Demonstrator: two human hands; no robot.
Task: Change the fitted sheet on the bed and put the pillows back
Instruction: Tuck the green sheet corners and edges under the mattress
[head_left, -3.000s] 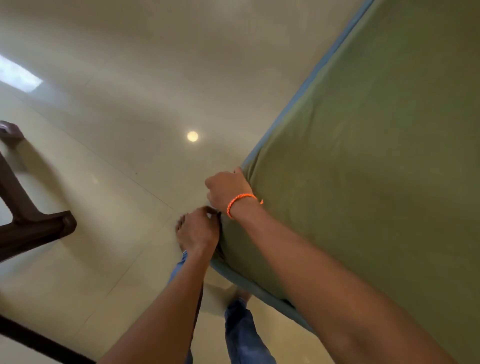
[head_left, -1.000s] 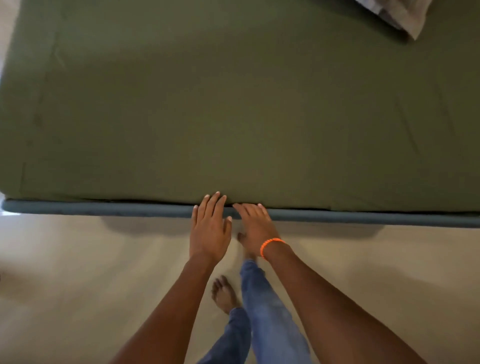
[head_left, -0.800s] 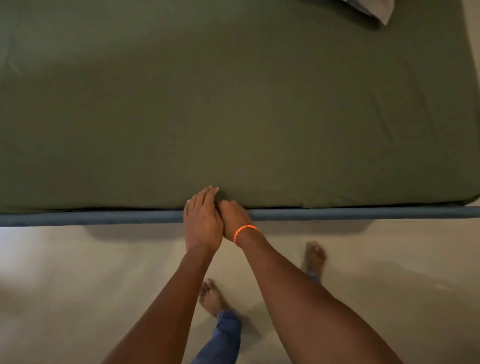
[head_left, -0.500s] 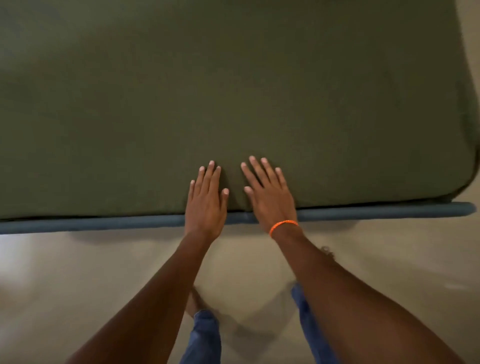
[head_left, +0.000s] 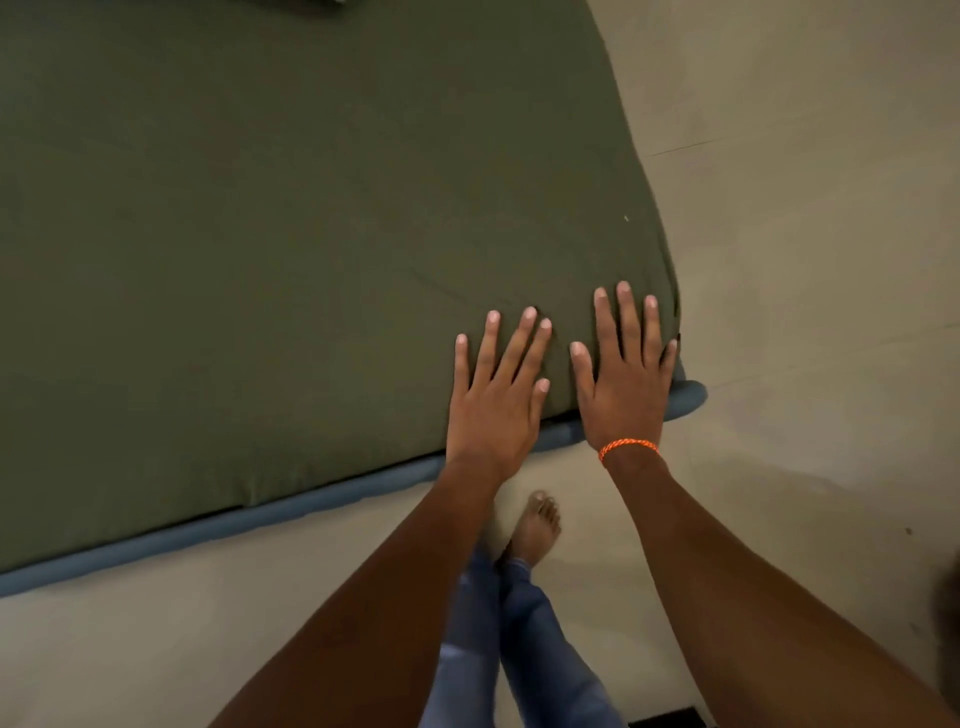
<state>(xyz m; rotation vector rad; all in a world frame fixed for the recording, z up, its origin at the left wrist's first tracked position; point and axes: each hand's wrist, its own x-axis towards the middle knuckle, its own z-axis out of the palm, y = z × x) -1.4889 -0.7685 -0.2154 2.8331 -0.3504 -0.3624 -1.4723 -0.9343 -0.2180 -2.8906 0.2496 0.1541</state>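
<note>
An olive-green fitted sheet (head_left: 270, 234) lies smooth over the mattress and fills the upper left of the view. A blue bed base edge (head_left: 218, 525) shows below it along the near side. My left hand (head_left: 496, 395) lies flat with fingers spread on the sheet near the bed's near right corner. Right beside it, my right hand (head_left: 626, 374), with an orange wrist band, presses flat at the corner itself, its little finger at the sheet's edge. Neither hand holds anything. No pillow shows clearly; only a dark sliver sits at the top edge.
Beige tiled floor (head_left: 805, 260) runs along the right side and in front of the bed. My bare foot (head_left: 537, 525) and blue jeans legs (head_left: 498, 649) stand on it close to the bed edge. A dark strip (head_left: 662, 719) shows at the bottom edge.
Both hands slid right along the near edge of the sheet, flat on it, and now rest at the bed's near right corner. The view shifted right with them.
</note>
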